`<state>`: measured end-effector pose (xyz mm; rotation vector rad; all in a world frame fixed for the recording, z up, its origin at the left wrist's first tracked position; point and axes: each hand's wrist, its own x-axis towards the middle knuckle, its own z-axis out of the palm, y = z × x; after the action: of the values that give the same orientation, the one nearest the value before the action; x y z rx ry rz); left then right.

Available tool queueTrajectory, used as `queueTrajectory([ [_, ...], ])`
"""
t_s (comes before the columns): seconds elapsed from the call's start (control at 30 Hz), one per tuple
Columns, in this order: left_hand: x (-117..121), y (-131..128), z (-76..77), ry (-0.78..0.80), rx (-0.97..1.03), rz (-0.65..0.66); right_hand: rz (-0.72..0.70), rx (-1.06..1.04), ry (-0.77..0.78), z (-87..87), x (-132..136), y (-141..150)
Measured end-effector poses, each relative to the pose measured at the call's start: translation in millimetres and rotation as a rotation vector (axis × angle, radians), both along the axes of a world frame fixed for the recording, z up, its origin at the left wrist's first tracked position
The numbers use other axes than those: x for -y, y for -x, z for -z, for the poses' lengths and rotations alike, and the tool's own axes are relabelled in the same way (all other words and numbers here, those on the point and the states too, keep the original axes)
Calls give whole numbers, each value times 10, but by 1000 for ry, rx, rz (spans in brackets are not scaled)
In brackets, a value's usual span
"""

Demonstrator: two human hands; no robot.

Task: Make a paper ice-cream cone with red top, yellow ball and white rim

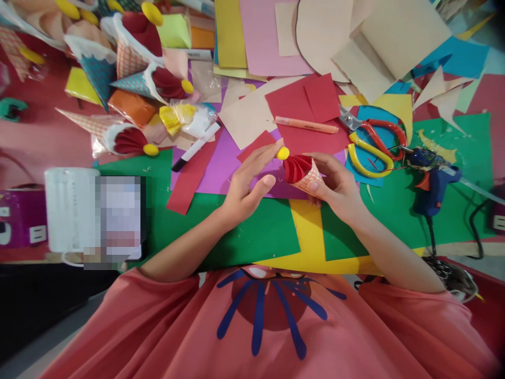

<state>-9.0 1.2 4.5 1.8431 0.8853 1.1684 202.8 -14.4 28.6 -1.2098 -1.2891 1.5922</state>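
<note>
My right hand [340, 185] is wrapped round a paper ice cream cone [307, 179], its thumb on the orange-checked wrapper. Pleated red paper swirls out of the cone's wide end, which tilts to the left. A small yellow ball [283, 153] sits at the tip of the swirl. Beside it is my left hand [249, 181], fingers stretched out and thumb apart. Its fingertips are close to the ball; whether they touch it I cannot tell. Under both hands lie purple paper [215, 176] and green sheets [244, 231].
Scissors [373, 131] with red and yellow handles and a blue glue gun [432, 187] lie at the right. An orange highlighter [306, 125] and a white marker [196, 146] rest on paper scraps. Several paper cones [94, 66] crowd the upper left, above a phone [120, 216].
</note>
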Motion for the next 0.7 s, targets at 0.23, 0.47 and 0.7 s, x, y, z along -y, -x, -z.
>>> queueTrajectory([
  [0.23, 1, -6, 12, -21, -19, 12, -4, 31, -2, -4, -1, -3],
  [0.47, -3, -7, 23, -83, -44, 18, -8, 15, -5, -7, 2, -2],
  [0.7, 2, -8, 38, -62, -42, 24, -6, 15, -3, -6, 1, -4],
])
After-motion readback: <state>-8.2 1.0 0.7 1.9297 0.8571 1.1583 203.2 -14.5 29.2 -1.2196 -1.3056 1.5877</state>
